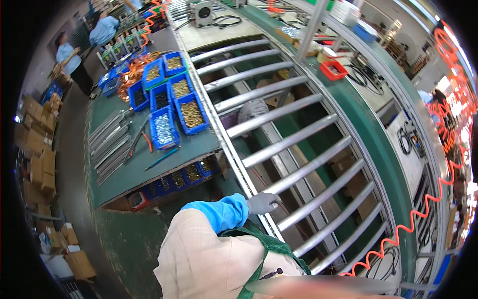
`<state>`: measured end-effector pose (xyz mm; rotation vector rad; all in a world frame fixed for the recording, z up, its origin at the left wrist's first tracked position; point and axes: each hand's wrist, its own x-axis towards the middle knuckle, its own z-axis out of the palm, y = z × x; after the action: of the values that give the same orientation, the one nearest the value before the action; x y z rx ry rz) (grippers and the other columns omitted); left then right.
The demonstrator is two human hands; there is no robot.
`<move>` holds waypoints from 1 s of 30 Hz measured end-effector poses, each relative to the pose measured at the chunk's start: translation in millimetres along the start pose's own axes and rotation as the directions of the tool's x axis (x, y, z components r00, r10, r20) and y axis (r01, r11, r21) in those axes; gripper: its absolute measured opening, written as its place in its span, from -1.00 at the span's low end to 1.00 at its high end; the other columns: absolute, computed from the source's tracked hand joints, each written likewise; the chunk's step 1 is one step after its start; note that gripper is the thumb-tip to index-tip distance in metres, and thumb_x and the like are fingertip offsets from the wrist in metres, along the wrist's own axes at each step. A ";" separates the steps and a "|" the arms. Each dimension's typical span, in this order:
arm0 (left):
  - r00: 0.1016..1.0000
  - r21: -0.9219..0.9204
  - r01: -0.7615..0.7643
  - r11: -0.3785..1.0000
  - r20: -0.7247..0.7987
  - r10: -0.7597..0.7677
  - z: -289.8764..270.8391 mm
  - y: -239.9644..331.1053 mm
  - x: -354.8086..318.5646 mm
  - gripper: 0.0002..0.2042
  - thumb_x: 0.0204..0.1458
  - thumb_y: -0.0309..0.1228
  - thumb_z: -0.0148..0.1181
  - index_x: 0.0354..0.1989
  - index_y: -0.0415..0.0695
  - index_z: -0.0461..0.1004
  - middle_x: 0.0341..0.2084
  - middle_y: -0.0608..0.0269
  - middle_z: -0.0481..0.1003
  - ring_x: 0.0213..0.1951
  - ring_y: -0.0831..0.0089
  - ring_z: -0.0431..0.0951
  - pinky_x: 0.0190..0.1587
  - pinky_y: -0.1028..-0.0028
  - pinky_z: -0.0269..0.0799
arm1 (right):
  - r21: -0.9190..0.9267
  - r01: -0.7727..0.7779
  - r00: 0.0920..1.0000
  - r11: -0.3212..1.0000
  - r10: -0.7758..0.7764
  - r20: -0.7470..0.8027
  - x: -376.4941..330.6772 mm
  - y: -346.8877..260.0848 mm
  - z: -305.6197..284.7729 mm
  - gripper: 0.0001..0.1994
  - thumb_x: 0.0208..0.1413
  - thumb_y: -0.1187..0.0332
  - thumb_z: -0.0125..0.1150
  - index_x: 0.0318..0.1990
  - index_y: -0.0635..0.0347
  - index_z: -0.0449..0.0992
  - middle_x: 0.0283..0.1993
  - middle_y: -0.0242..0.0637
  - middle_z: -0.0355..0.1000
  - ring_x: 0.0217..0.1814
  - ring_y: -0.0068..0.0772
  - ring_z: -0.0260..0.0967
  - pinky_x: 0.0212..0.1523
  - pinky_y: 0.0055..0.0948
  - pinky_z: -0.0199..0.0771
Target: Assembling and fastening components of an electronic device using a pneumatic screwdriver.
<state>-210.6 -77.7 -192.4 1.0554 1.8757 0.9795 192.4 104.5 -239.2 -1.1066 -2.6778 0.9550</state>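
The left hand (264,203), in a grey glove with a blue sleeve (219,213) behind it, is at the near left rail (242,168) of the roller conveyor (308,164). Its fingers look curled; I cannot tell whether they grip anything. The right hand is out of view. The conveyor runs from near right to far left, its metal rollers spaced apart, and ends at a pale board with a grey box (201,14) and a black cable (226,21).

Left of the conveyor, a green tabletop (110,108) carries blue bins (198,130). Some hold brass-coloured pieces (191,113), one holds silver pieces (163,127). Left of the bins lie long grey strips (109,144); a teal tool (162,158) lies just nearer than the bins. More filled bins stand on a shelf underneath.

On the right hang coiled orange hoses (411,219). A red tray (341,75) sits at far right, and a person (67,55) in blue stands at far left.
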 end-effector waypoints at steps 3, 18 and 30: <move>0.997 0.038 -0.071 0.997 -0.035 0.072 -23.0 -15.3 -17.8 -0.74 0.04 -0.29 0.03 -0.12 -0.08 0.47 -0.21 0.05 0.50 -0.13 0.15 0.50 -0.03 0.29 0.38 | -0.011 0.036 0.995 0.999 -0.035 0.092 29.8 -59.3 10.8 -0.62 0.04 0.19 0.20 -0.06 0.22 0.42 -0.15 -0.21 0.43 -0.09 -0.30 0.37 -0.07 -0.34 0.38; 0.905 -0.026 -0.305 0.952 -0.320 0.281 -249.7 -55.3 -149.8 -0.71 0.03 -0.26 0.13 -0.21 -0.25 0.49 -0.24 -0.06 0.48 -0.19 0.10 0.48 -0.08 0.26 0.37 | 0.935 -0.182 0.326 0.304 -0.879 0.349 198.7 -561.3 126.6 0.04 -0.11 -0.42 -0.06 0.40 -0.04 -0.32 0.46 -0.12 -0.37 0.44 -0.02 -0.27 0.26 -0.01 0.01; 0.310 -0.022 0.054 0.998 -0.950 -0.038 -395.1 -98.4 -243.1 -0.78 0.01 -0.37 0.14 -0.20 -0.19 0.51 -0.33 0.06 0.54 -0.25 0.25 0.55 -0.17 0.36 0.43 | 0.835 0.000 0.126 0.550 -0.828 0.546 335.5 -683.5 160.7 -0.03 0.01 -0.19 0.11 0.36 0.32 -0.17 0.39 0.03 -0.10 0.44 -0.15 -0.17 0.30 -0.13 -0.02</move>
<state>-496.2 -430.3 -54.8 0.3099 2.8224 1.8233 -517.8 -125.9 -19.8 0.8820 -2.2964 2.7014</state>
